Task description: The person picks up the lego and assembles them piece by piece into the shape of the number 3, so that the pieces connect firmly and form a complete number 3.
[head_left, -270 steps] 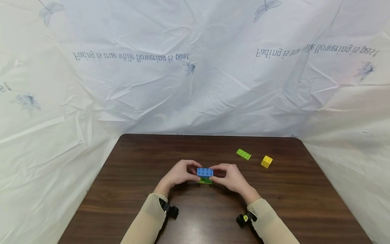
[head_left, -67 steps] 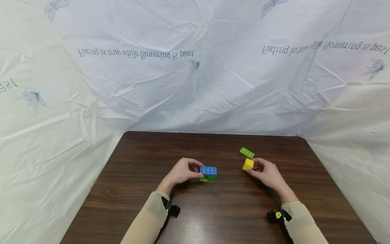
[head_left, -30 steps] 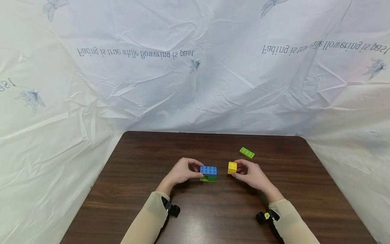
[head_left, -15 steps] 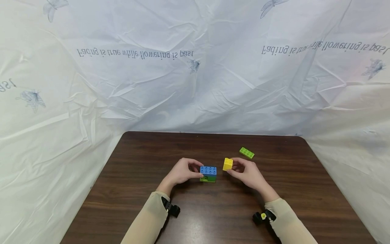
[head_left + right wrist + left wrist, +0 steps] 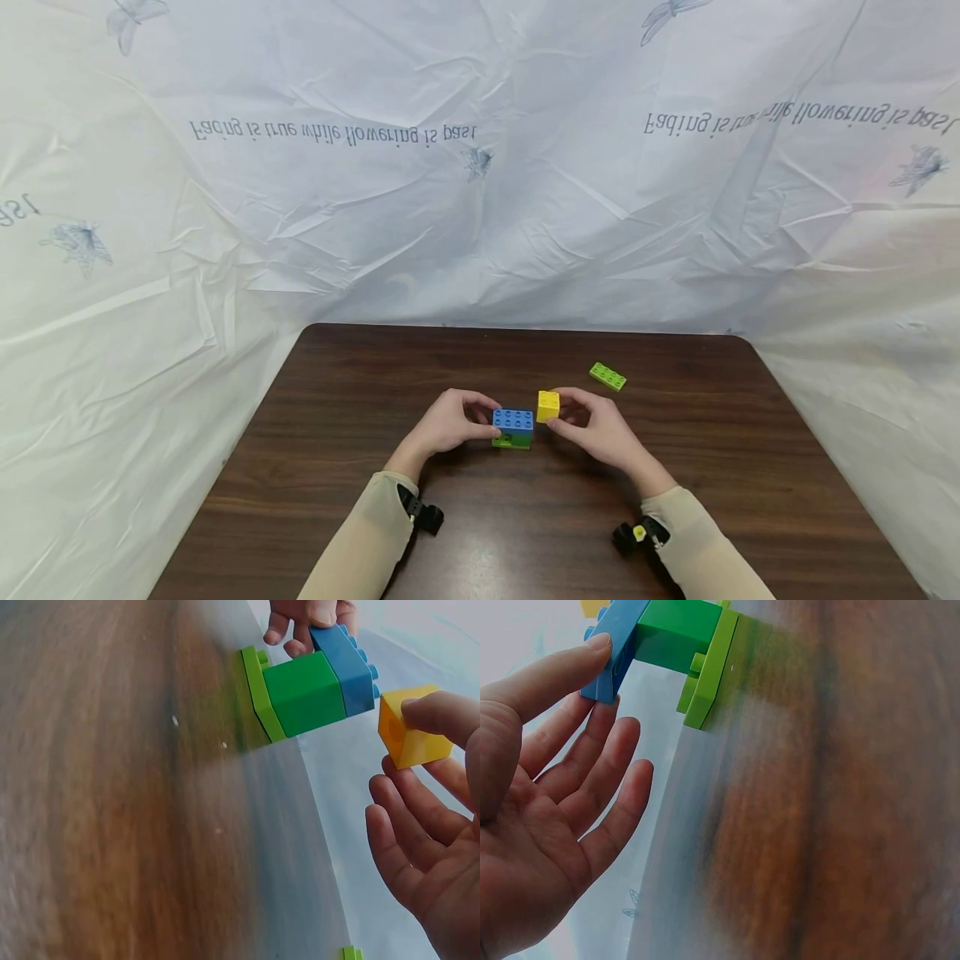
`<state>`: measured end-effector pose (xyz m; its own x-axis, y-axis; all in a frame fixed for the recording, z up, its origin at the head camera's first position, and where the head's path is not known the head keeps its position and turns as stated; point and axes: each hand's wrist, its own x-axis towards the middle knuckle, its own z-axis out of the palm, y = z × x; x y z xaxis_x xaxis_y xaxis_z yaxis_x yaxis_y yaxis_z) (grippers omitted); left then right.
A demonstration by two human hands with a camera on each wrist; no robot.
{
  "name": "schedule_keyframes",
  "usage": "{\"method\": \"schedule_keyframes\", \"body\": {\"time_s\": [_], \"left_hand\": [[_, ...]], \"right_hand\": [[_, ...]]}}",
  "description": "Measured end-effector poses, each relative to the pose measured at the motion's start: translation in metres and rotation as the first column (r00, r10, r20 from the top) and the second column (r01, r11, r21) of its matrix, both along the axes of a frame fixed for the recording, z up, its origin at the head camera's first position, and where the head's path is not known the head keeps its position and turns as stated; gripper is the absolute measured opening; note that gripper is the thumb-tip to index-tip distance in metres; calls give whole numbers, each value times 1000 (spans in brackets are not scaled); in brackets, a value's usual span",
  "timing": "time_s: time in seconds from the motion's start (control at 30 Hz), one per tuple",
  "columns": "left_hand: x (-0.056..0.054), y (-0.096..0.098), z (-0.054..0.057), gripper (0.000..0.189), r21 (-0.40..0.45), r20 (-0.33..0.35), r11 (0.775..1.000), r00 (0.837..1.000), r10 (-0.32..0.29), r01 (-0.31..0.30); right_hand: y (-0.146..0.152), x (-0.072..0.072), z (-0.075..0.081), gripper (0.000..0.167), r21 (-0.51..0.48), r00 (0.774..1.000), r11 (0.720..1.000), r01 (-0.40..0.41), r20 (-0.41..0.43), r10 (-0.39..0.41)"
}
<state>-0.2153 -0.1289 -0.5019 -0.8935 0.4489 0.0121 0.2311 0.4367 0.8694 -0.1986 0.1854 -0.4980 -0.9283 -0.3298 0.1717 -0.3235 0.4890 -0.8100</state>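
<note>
A small stack of toy building bricks stands on the table: a light green plate (image 5: 260, 697) at the bottom, a green brick (image 5: 306, 694) on it and a blue brick (image 5: 513, 419) on top, studs up. My left hand (image 5: 447, 423) pinches the blue brick's left end between thumb and fingers, the other fingers spread loose below in the left wrist view. My right hand (image 5: 600, 427) pinches a yellow brick (image 5: 548, 406) just right of the stack, at about the height of the blue brick's top. In the right wrist view the yellow brick sits close beside the blue brick's studs.
A loose light green plate (image 5: 607, 376) lies on the dark wooden table (image 5: 375, 367), behind and to the right of my right hand. A pale printed sheet (image 5: 480, 208) hangs behind the table and along its sides.
My right hand picked up the yellow brick from the table's right side and carried it left, close to the stack. Earlier both hands held the stack; my left hand stays on it.
</note>
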Motion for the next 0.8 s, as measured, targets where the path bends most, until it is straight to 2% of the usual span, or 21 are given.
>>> {"method": "schedule_keyframes", "body": {"time_s": [0.33, 0.8], "left_hand": [[0, 0, 0, 33, 9, 4, 1000, 1000, 0, 0], [-1, 0, -2, 33, 16, 2, 1000, 1000, -5, 5]], "right_hand": [[-11, 2, 3, 46, -28, 1000, 1000, 13, 1, -13], [-17, 6, 4, 43, -56, 1000, 998, -27, 4, 27]]}}
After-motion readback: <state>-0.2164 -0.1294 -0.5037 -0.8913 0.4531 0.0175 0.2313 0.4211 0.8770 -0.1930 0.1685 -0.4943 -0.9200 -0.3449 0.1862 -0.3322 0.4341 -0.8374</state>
